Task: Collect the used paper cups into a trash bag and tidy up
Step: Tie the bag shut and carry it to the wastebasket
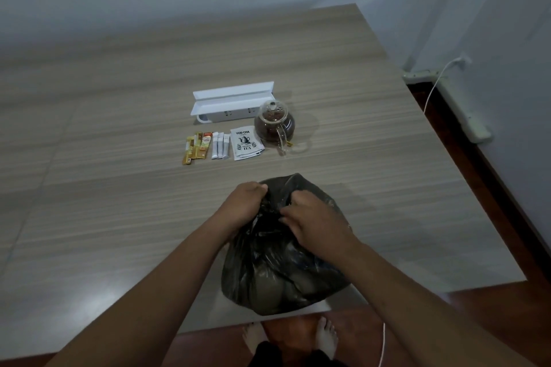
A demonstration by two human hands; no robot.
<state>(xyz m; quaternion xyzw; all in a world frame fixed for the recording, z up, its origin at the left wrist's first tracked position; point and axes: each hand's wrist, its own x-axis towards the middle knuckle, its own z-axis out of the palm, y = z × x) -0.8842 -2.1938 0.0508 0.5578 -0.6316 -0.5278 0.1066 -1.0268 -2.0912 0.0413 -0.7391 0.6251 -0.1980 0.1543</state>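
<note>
While both hands, left (249, 202) and right (310, 217), pinch its gathered neck, the bag (277, 271) sits on the tabletop (119, 217) just nearer than the teapot (274, 125): thin, soft, slippery film, lightly loaded; best held at the bunched top.

Both hands are at the top of the black trash bag (283, 262), which sits bulging near the front edge of the wooden table (119, 202). The left hand (244, 202) grips gathered plastic; the right hand (313, 220) pinches the bunched neck just beside it. Pale rounded shapes inside are possibly cups. Beyond stand a glass teapot (275, 124), tea sachets (247, 142), stick packets (205, 146) and a white tray (234, 101).
</note>
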